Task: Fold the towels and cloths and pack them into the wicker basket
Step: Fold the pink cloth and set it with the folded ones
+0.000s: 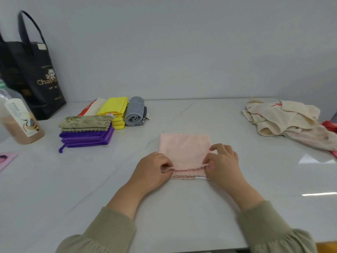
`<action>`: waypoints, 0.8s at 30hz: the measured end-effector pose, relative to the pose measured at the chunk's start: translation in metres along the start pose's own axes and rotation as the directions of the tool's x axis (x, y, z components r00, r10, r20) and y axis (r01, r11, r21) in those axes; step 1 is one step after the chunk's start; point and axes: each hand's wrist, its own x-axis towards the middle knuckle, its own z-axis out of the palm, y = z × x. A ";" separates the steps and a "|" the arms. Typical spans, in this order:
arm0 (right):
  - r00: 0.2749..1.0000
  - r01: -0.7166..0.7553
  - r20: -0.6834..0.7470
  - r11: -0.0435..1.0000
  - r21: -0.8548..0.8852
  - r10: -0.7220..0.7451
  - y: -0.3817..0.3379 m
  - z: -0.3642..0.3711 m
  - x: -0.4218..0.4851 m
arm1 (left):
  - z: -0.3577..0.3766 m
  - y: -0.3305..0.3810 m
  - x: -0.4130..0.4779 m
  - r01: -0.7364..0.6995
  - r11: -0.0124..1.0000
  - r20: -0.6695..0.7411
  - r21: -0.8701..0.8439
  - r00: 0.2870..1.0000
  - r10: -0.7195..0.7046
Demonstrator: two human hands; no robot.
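Roughly halfway, I'd say. The pink cloth point(184, 150) lies flat mid-table point(182, 212), already down to a small rectangle. The left hand point(153, 170) and right hand point(223, 161) each pinch a near corner of its top layer, fingers curled on the wavy edge, so it looks like one more fold is coming.

Folded and grouped at the back left: a green leafy cloth point(84, 122) on a purple stack point(85, 139), a yellow pile point(114, 108), a rolled grey towel point(135, 112) and a cream towel point(94, 106) behind.

Left to do: the crumpled cream heap point(279, 117) far right, with something red point(330, 126) beside it. Nothing's packed, and there's no wicker basket in view at all.

Containers: a black tote bag point(34, 79) on the left (can't see inside) and a bottle point(20, 123) of brownish liquid
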 end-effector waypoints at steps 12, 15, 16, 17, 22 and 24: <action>0.983 0.140 0.108 0.988 0.071 -0.148 0.004 0.001 -0.012 | -0.002 -0.001 -0.001 -0.078 0.996 0.012 0.041 0.997 0.078; 0.986 0.157 0.050 0.988 -0.009 -0.157 0.003 0.000 -0.010 | -0.004 -0.005 -0.001 -0.121 0.990 -0.003 0.069 0.993 0.121; 0.985 0.166 0.055 0.986 -0.031 -0.165 0.002 -0.003 -0.010 | -0.004 -0.006 -0.001 -0.136 0.988 0.010 0.079 0.991 0.135; 0.983 0.182 0.048 0.982 -0.050 -0.179 0.003 -0.003 -0.010 | -0.003 -0.007 -0.001 -0.148 0.985 0.028 0.086 0.989 0.146; 0.986 0.165 0.048 0.967 -0.195 -0.158 0.006 -0.007 -0.011 | -0.004 -0.004 -0.002 -0.114 0.992 0.082 0.054 0.991 0.109; 0.985 0.170 0.024 0.962 -0.214 -0.169 0.002 -0.010 -0.012 | -0.006 -0.002 -0.003 -0.050 0.999 0.056 -0.014 0.997 0.051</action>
